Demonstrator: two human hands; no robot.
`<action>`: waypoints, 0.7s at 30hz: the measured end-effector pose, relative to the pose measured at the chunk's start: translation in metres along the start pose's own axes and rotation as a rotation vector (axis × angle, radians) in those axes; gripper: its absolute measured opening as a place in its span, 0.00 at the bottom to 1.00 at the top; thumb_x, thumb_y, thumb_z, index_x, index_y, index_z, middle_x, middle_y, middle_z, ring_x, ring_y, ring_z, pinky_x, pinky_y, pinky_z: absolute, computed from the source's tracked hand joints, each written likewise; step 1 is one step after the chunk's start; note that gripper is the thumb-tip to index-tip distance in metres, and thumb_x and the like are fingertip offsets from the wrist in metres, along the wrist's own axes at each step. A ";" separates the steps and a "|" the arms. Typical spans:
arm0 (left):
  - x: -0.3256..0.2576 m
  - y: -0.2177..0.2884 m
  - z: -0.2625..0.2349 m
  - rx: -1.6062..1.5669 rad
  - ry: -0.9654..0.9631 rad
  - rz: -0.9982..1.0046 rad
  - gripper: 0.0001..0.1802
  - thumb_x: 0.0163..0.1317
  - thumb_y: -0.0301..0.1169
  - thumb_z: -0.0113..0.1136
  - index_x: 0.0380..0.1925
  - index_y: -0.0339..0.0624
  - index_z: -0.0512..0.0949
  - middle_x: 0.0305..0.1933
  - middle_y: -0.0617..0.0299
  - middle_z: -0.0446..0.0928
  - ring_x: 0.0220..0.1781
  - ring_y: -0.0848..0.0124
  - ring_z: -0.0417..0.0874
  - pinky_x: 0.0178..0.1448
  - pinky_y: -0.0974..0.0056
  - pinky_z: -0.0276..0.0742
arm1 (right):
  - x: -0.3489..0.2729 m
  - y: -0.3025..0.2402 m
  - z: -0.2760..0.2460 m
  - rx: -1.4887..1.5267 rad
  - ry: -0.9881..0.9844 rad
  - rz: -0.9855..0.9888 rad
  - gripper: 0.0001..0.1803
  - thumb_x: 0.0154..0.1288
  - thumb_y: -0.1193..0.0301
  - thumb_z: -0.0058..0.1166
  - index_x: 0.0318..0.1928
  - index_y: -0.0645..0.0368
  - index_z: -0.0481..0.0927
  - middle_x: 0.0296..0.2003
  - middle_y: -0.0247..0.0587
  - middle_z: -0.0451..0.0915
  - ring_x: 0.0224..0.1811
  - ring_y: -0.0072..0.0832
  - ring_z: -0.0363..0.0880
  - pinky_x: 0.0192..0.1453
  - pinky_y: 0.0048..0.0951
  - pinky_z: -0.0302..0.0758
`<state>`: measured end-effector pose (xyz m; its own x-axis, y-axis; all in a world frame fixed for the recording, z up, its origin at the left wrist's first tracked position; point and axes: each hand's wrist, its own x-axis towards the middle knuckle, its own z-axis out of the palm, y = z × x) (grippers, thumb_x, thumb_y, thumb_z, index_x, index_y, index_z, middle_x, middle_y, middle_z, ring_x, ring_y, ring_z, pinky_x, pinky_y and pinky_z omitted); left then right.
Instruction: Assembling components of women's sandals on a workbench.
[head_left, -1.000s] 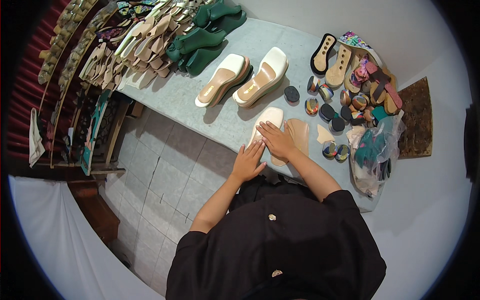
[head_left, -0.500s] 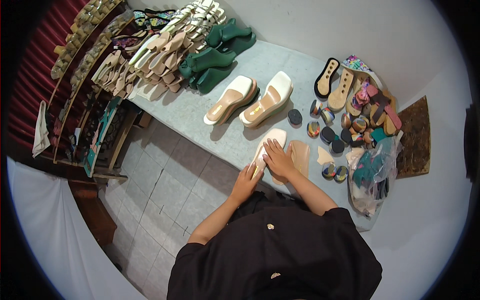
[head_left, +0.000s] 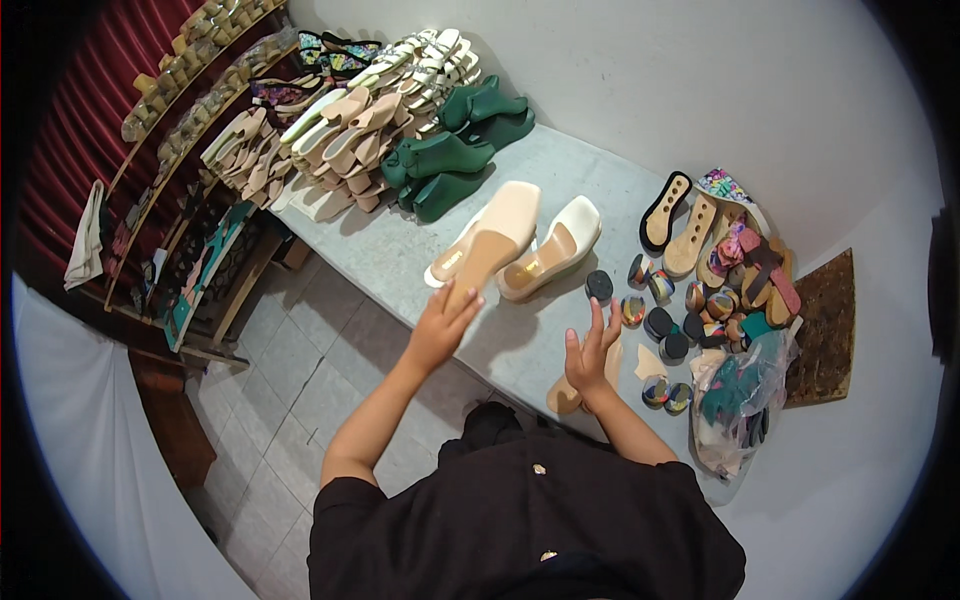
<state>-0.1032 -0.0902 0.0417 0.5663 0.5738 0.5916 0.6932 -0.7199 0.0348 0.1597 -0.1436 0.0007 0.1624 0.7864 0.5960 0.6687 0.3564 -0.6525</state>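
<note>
My left hand grips the narrow end of a beige square-toed sandal, lifted off the table and tilted. It hangs over part of a white square-toed wedge sandal standing behind it. To the right stands another white wedge sandal with a tan insole. My right hand is raised with fingers apart, holding nothing. Beneath it lies a flat tan sole-shaped piece, partly covered by the hand. A dark round heel piece sits just past my right fingertips.
Green shoe lasts and piled beige sandals fill the far left of the table. Several round heel pieces, a sole with holes and a clear plastic bag crowd the right. A shelf rack stands left.
My left hand has lifted the beige sandal off the table, up and away from me. My right hand has let go of it and moved slightly right, fingers spread. The view has shifted slightly.
</note>
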 end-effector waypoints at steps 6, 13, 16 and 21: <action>0.012 -0.082 0.021 0.096 -0.238 0.082 0.23 0.58 0.30 0.48 0.57 0.50 0.69 0.64 0.64 0.66 0.64 0.48 0.64 0.58 0.44 0.67 | 0.001 -0.003 0.023 0.016 -0.050 0.111 0.30 0.62 0.68 0.49 0.62 0.64 0.57 0.64 0.62 0.43 0.66 0.54 0.44 0.69 0.46 0.47; 0.013 -0.123 0.026 -0.006 -0.431 0.239 0.25 0.58 0.29 0.48 0.58 0.49 0.67 0.65 0.63 0.64 0.67 0.53 0.62 0.61 0.43 0.64 | 0.017 -0.010 0.045 -0.101 0.109 0.320 0.29 0.62 0.70 0.48 0.62 0.64 0.58 0.64 0.57 0.43 0.66 0.50 0.47 0.69 0.45 0.48; 0.022 -0.130 0.026 -0.060 -0.487 0.267 0.27 0.55 0.28 0.51 0.58 0.45 0.66 0.65 0.60 0.63 0.68 0.54 0.60 0.63 0.42 0.61 | 0.023 -0.019 0.058 -0.140 0.160 0.377 0.28 0.62 0.70 0.47 0.61 0.64 0.59 0.64 0.56 0.43 0.66 0.50 0.49 0.69 0.45 0.48; 0.036 -0.132 0.026 -0.137 -0.483 0.303 0.28 0.59 0.39 0.51 0.58 0.41 0.65 0.64 0.55 0.64 0.67 0.57 0.62 0.63 0.41 0.59 | 0.031 -0.026 0.078 -0.182 0.190 0.412 0.27 0.62 0.70 0.47 0.61 0.63 0.60 0.64 0.56 0.45 0.66 0.48 0.50 0.69 0.44 0.49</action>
<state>-0.1626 0.0356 0.0369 0.8916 0.4245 0.1580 0.4231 -0.9050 0.0440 0.0907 -0.0886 -0.0004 0.5586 0.7314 0.3911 0.6339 -0.0725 -0.7700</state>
